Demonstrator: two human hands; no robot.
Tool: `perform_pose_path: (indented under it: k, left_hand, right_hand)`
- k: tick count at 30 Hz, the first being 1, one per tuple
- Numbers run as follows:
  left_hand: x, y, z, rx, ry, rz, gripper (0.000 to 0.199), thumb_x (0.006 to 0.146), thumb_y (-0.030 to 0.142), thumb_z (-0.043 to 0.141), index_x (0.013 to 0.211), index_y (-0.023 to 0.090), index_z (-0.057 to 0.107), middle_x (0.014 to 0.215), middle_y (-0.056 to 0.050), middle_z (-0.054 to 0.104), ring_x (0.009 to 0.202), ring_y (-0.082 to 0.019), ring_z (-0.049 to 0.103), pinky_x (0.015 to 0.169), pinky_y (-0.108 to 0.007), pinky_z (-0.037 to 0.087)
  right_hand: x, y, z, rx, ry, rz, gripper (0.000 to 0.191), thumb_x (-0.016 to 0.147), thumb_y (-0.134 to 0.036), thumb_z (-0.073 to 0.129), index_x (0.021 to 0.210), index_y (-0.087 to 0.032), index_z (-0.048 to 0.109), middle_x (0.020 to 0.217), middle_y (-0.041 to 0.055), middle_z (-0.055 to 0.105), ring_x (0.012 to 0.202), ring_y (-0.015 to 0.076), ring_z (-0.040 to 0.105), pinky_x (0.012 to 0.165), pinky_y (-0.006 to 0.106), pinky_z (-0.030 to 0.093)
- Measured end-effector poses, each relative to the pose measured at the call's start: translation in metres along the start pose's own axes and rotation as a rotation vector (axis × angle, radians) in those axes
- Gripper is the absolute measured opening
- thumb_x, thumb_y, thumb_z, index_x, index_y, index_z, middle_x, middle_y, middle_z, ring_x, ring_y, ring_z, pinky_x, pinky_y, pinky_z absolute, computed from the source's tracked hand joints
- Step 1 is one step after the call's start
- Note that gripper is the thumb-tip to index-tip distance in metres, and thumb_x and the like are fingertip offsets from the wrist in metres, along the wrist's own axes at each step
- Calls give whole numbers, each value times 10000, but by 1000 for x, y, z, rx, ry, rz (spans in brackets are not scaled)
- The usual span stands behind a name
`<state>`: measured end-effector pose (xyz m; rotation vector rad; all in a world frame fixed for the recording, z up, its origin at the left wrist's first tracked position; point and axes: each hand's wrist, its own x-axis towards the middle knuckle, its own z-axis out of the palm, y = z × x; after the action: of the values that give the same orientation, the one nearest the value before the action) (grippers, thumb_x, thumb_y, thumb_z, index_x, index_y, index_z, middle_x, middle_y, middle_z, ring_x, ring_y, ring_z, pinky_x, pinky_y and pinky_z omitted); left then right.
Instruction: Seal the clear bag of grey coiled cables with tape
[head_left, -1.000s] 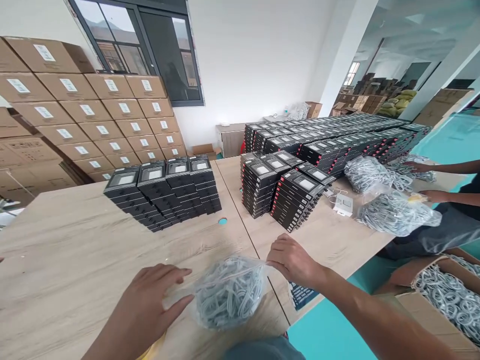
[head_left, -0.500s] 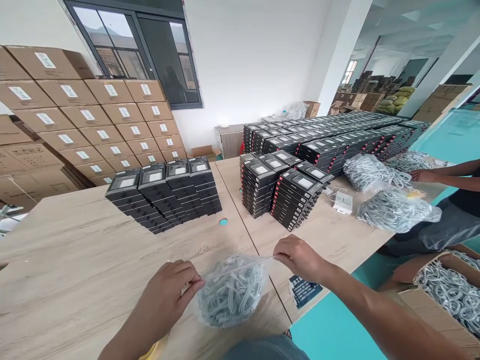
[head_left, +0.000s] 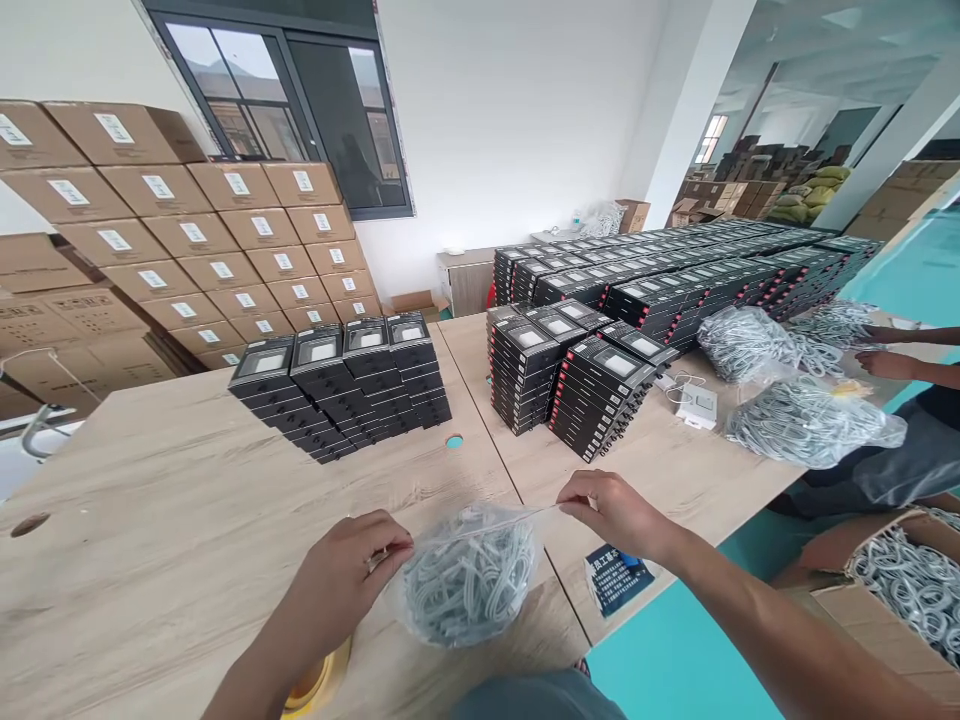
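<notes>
A clear plastic bag [head_left: 471, 580] full of coiled white-grey cables rests on the wooden table [head_left: 187, 530] near its front edge. My left hand [head_left: 364, 560] pinches the left end of the bag's top edge between thumb and fingers. On the other side, my right hand [head_left: 604, 505] pinches the right end, so the edge is stretched between both hands. A dark printed card [head_left: 619, 578] lies below my right hand. Beyond the bag stand stacks of black boxes, one group on the left [head_left: 345, 385] and another on the right [head_left: 577, 375].
Two more cable bags [head_left: 817, 420] lie at the right beside a white box [head_left: 696, 405]. Another person's hand [head_left: 889, 364] is near them. An open carton of cables [head_left: 907, 590] stands lower right. A yellow tape roll [head_left: 319, 685] is partly behind my left forearm.
The view has shifted slightly left, and more of the yellow roll shows. Both my hands keep their pinch on the bag edge. At the right, the other person's hands have moved apart.
</notes>
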<state>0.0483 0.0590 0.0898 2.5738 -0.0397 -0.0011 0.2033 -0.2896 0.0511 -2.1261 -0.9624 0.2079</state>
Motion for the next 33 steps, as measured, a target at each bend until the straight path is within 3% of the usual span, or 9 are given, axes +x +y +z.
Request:
perform_pose_path:
  k: [2, 6, 10, 13, 22, 28, 33]
  left_hand:
    - [0, 1, 0, -29, -38, 2, 335, 989, 478, 468, 868, 254, 685, 902, 19, 648, 840, -125, 585, 761, -231, 428]
    - [0, 5, -1, -69, -64, -18, 319, 991, 449, 470, 865, 238, 674, 893, 16, 644, 834, -122, 580, 774, -237, 418]
    - [1, 10, -3, -88, -76, -45, 300, 983, 427, 482, 859, 230, 671, 878, 15, 637, 816, -125, 573, 750, -242, 405]
    - [-2, 12, -2, -106, -71, -59, 278, 975, 394, 496, 837, 221, 664, 860, 16, 628, 795, -120, 561, 737, -242, 395]
    - [-8, 12, 7, -150, -22, -34, 249, 977, 325, 494, 810, 190, 619, 839, 12, 603, 791, -120, 522, 765, -257, 373]
    - [-8, 12, 8, -163, -24, -4, 272, 993, 340, 480, 806, 182, 597, 828, 4, 590, 790, -128, 507, 767, -270, 365]
    - [-9, 12, 7, -124, -19, 24, 249, 981, 318, 482, 810, 183, 602, 823, 1, 590, 781, -131, 500, 782, -281, 368]
  right_hand:
    - [3, -4, 2, -76, 28, -29, 54, 913, -213, 641, 929, -196, 690, 888, 31, 669, 823, 153, 606, 772, 306, 462]
    - [18, -33, 23, -220, 83, -159, 207, 851, -229, 733, 1046, -216, 669, 1030, 47, 672, 1014, 219, 587, 928, 394, 420]
    - [43, -76, 56, -240, -41, -214, 129, 871, -253, 705, 986, -202, 676, 986, 26, 681, 982, 199, 576, 953, 386, 383]
    - [58, -95, 72, -264, -127, -216, 53, 904, -212, 633, 898, -182, 677, 928, 16, 687, 933, 170, 578, 943, 361, 364]
    - [61, -99, 78, -257, -202, -285, 121, 910, -175, 583, 794, -171, 616, 848, 5, 650, 845, 141, 538, 869, 329, 339]
    - [64, -106, 76, -175, -242, -171, 62, 893, -160, 617, 837, -185, 632, 873, -17, 669, 859, 133, 552, 886, 321, 333]
    - [68, -107, 80, -166, -265, -222, 100, 908, -160, 602, 812, -179, 625, 865, -13, 664, 853, 134, 544, 872, 327, 327]
